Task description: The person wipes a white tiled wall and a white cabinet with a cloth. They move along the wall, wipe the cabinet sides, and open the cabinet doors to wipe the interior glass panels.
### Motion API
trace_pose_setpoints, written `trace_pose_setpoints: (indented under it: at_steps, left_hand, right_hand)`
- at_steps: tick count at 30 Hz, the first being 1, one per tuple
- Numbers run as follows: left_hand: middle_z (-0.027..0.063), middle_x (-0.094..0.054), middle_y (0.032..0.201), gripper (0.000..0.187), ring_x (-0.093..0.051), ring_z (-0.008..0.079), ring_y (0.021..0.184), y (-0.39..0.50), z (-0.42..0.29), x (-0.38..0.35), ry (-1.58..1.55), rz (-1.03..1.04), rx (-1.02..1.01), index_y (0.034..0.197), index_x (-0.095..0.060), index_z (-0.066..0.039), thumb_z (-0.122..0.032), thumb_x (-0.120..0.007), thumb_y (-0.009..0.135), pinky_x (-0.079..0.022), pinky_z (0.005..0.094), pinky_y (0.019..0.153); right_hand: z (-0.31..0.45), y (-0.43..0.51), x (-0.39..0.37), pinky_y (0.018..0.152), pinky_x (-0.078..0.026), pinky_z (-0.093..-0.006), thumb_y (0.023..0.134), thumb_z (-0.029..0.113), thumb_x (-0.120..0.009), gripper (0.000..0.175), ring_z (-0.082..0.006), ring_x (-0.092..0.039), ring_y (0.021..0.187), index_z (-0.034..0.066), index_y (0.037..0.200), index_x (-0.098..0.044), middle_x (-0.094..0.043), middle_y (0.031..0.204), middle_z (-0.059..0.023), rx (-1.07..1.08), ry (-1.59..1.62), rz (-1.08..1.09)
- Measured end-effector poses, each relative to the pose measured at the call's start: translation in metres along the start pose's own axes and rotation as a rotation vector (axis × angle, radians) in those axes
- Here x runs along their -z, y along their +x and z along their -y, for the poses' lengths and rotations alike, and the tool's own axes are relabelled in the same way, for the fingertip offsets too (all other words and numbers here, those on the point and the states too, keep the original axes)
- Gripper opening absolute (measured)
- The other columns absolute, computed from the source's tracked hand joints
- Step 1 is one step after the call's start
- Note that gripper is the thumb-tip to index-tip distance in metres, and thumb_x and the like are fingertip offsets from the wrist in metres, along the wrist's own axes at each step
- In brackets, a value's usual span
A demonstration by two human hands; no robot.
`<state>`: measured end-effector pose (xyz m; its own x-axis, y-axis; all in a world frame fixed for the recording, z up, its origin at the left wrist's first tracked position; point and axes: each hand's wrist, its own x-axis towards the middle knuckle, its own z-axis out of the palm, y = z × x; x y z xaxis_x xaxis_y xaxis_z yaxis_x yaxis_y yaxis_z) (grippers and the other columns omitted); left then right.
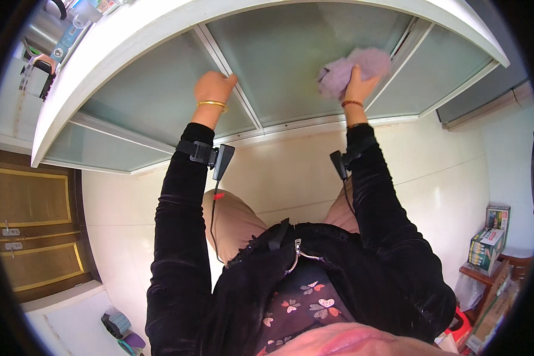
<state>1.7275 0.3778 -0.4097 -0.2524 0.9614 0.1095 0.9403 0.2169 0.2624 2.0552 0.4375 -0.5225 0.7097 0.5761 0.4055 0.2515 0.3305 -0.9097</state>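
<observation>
My right hand [361, 86] presses a bunched lilac cloth [368, 62] to a frosted glass door panel [271, 58] of a white cabinet. The cloth is slightly blurred and lies close to the panel's right-hand metal frame [398, 66]. At the middle upright metal door frame [224, 66], my left hand [214, 91] is curled with its thumb against the metal; its fingertips are hidden. Left of that frame is another frosted glass panel [155, 84]. A gold bangle circles my left wrist, and a beaded bracelet my right.
A white countertop edge [129, 49] curves above the panels, with a steel kettle [44, 31] at its left end. Brown wooden doors [35, 196] stand at left. Boxes [487, 249] sit on a wooden stool at right. Pale tiles [293, 173] cover the floor. Cables run from my forearm-strapped devices.
</observation>
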Motion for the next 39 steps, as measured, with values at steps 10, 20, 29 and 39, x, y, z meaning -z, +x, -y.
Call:
trace_pose_setpoints:
  at_steps: [10, 20, 29, 39]
  left_hand:
    - [0.0197, -0.067, 0.08, 0.043, -0.064, 0.037, 0.076, -0.002, -0.001, -0.001, 0.009, 0.009, 0.011, 0.079, -0.073, -0.006, -0.046, -0.058, 0.075, -0.051, 0.0431, 0.068]
    - [0.0209, -0.067, 0.084, 0.041, -0.065, 0.037, 0.082, 0.002, 0.004, -0.009, -0.025, -0.005, 0.005, 0.077, -0.072, -0.005, -0.044, -0.06, 0.075, -0.052, 0.0437, 0.07]
    - [0.0197, -0.067, 0.084, 0.04, -0.064, 0.0373, 0.08, 0.001, 0.006, -0.002, -0.04, 0.057, 0.02, 0.077, -0.073, -0.006, -0.043, -0.059, 0.075, -0.052, 0.0438, 0.071]
    - [0.0191, -0.066, 0.08, 0.042, -0.063, 0.0377, 0.075, 0.003, 0.009, -0.005, -0.01, 0.015, -0.08, 0.075, -0.072, -0.005, -0.043, -0.055, 0.075, -0.051, 0.0426, 0.066]
  right_hand:
    - [0.023, 0.007, 0.003, 0.104, -0.035, -0.0392, 0.079, 0.016, -0.067, 0.072, -0.0315, -0.044, 0.123, -0.0019, 0.139, -0.033, -0.039, 0.14, -0.0201, -0.409, 0.446, 0.08]
    - [0.172, -0.097, -0.076, 0.071, -0.036, -0.0435, 0.072, 0.024, -0.062, 0.036, -0.0322, -0.049, 0.086, 0.0226, 0.108, -0.064, -0.057, 0.104, -0.0114, 0.9, -0.425, 0.327]
    - [0.136, -0.004, -0.027, 0.077, -0.042, -0.0454, 0.063, 0.015, -0.067, 0.042, -0.0326, -0.054, 0.093, 0.0221, 0.104, -0.067, -0.057, 0.113, -0.0108, 1.057, -0.315, 0.485]
    - [0.045, 0.026, -0.001, 0.101, -0.036, -0.0433, 0.07, 0.022, -0.072, 0.062, -0.0417, -0.045, 0.118, -0.0027, 0.123, -0.05, -0.043, 0.131, -0.0278, 0.545, -0.269, 0.065]
